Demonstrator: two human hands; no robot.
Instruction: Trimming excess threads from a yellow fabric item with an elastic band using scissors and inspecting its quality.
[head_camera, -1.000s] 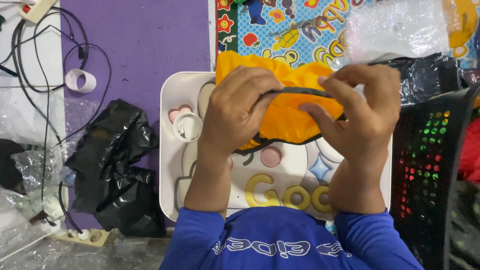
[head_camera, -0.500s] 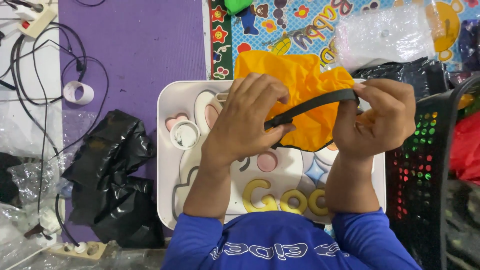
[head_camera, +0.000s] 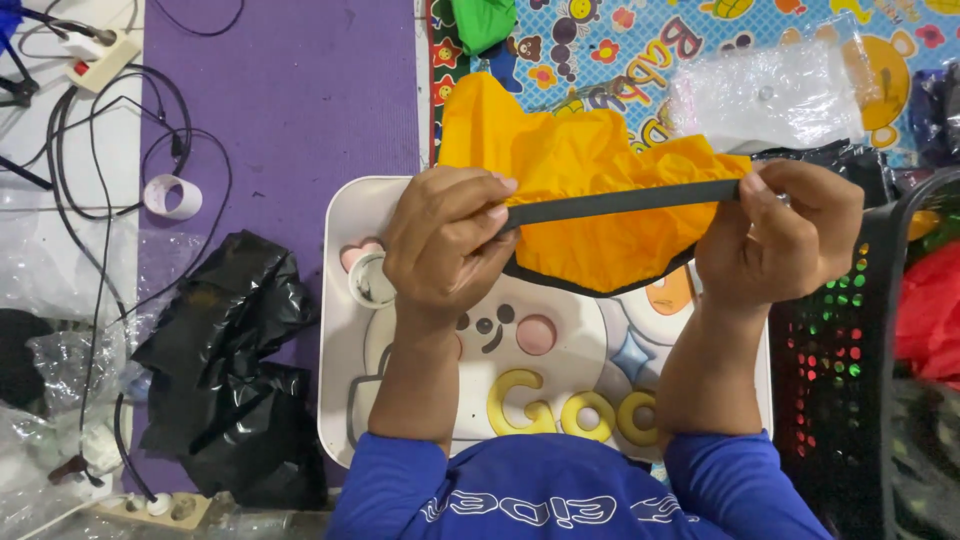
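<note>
A crumpled orange garment of thin, shiny synthetic cloth (head_camera: 590, 190) hangs over the far end of a white lap tray printed with a cartoon face and gold letters (head_camera: 345, 400). Along its near edge runs a black elastic band (head_camera: 620, 202), pulled out straight and taut between the two hands. The left hand (head_camera: 445, 245) has its fingers curled shut around one end of the band, thumb pressed on top; the right hand (head_camera: 780, 235) pinches the other end between closed thumb and fingers. The cloth looks very light, soft and a bit slippery, likely to slump and bunch wherever it is let go, so the band seems the firmest place to take hold, since it gives under tension but keeps its line, while the loose fabric offers little grip. A dark piped hem (head_camera: 600, 285) curves below the band.

On the tray, just beside the left hand, sits a small round white cup or roll (head_camera: 370, 282). Left of the tray lies a heap of crumpled black plastic bags (head_camera: 225, 370) on a purple mat (head_camera: 290, 90), with a small white tape ring (head_camera: 172, 196) and black cables (head_camera: 100, 150) further out. A clear plastic bag (head_camera: 770, 95) lies on the colourful cartoon mat (head_camera: 620, 40) beyond, and a black mesh basket (head_camera: 850, 370) stands to the right
</note>
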